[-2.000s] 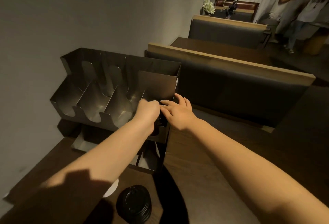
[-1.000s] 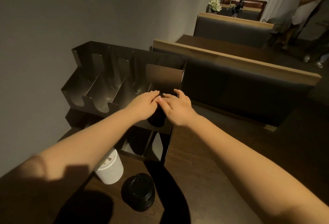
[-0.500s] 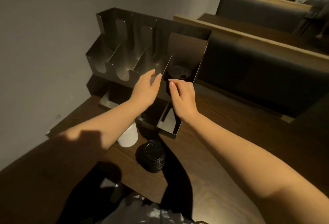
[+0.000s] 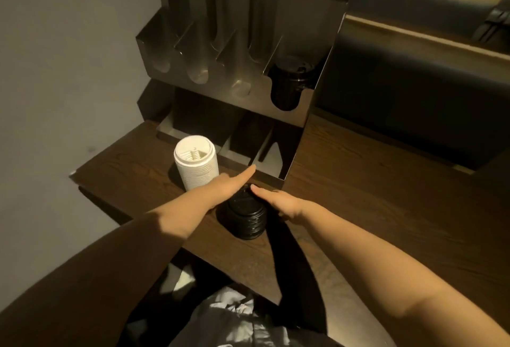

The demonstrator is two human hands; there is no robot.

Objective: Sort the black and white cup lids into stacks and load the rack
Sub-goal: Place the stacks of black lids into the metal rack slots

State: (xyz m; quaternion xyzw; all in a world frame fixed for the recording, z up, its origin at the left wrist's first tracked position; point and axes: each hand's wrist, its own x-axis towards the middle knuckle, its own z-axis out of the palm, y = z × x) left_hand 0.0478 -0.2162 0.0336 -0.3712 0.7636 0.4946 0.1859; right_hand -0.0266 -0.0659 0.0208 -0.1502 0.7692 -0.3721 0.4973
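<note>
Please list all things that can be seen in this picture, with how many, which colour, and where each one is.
metal rack: one, grey steel, at the back of the table against the wall
black lids in the rack: one stack, black, in the rightmost upper slot
white lid stack: one, white, on the table in front of the rack's lower left part
black lid stack: one, black, on the table between the hands
table: one, dark brown wood
booth seats: several, dark with wooden tops, right and behind
left hand: fingers straight, at the black lid stack's left side
right hand: at the same stack's right side
</note>
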